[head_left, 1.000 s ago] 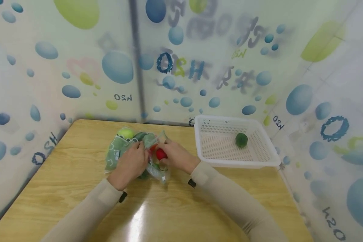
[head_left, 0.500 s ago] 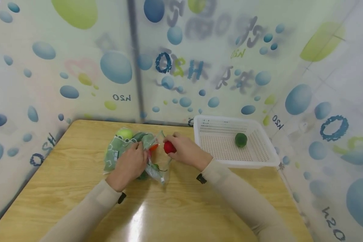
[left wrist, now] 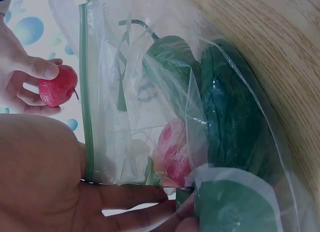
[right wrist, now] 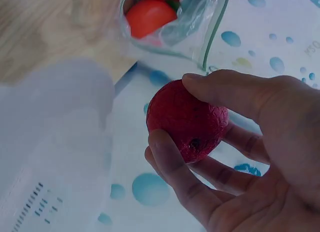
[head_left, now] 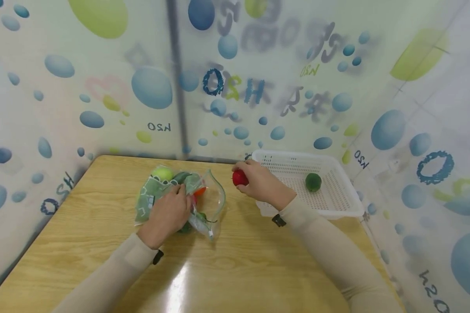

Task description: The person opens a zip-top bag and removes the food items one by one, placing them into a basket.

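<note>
My right hand pinches a small red apple between thumb and fingers. It is held in the air between the bag and the white basket; a short stem shows on the apple in the left wrist view. My left hand grips the upper side of a clear zip bag with a green print, lying on the table. Its mouth gapes toward the right. Inside are a light green round fruit, an orange-red piece, a dark green vegetable and a pinkish-red fruit, partly hidden.
A white perforated plastic basket stands at the back right of the wooden table, holding a dark green round item. Patterned walls close off the back and both sides.
My right hand has drawn the red apple out of the bag's mouth and carried it right and slightly up, toward the basket. The left hand has stayed on the bag.
</note>
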A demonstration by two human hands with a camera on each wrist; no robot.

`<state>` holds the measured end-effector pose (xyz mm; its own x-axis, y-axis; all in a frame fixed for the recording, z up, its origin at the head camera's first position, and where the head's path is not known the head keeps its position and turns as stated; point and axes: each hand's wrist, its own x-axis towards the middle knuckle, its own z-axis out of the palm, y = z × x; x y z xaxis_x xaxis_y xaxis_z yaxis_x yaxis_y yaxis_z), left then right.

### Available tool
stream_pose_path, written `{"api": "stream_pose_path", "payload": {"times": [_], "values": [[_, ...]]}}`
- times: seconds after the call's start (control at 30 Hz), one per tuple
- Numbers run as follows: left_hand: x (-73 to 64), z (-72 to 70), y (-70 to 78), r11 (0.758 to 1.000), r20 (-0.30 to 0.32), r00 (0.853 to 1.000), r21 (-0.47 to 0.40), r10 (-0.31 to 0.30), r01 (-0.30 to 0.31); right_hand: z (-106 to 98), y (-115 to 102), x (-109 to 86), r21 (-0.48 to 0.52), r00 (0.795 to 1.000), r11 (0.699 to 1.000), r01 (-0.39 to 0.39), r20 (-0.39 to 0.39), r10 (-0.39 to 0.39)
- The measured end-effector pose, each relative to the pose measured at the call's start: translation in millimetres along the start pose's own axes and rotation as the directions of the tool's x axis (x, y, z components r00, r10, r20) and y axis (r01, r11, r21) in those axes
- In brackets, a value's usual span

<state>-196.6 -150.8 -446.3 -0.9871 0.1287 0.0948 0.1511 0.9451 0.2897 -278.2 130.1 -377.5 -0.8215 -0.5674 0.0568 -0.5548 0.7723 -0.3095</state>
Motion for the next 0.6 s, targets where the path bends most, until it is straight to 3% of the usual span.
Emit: {"api": "stream_pose_path", "payload": {"times": [0.23, 0.6], "values": [[-0.2, 0.9, -1.4, 1.0, -0.009, 1.0, 0.003, 0.003, -0.003, -22, 26, -1.4, 0.007, 0.998, 0.998, -0.063, -0.006, 0.063], [-0.5, 1.5, -2.0, 1.0, -0.017, 1.0, 0.002, -0.002, 0.002, -42, 91, 1.1, 0.006, 0.981, 0.981, -0.196, 0.012, 0.196]]}}
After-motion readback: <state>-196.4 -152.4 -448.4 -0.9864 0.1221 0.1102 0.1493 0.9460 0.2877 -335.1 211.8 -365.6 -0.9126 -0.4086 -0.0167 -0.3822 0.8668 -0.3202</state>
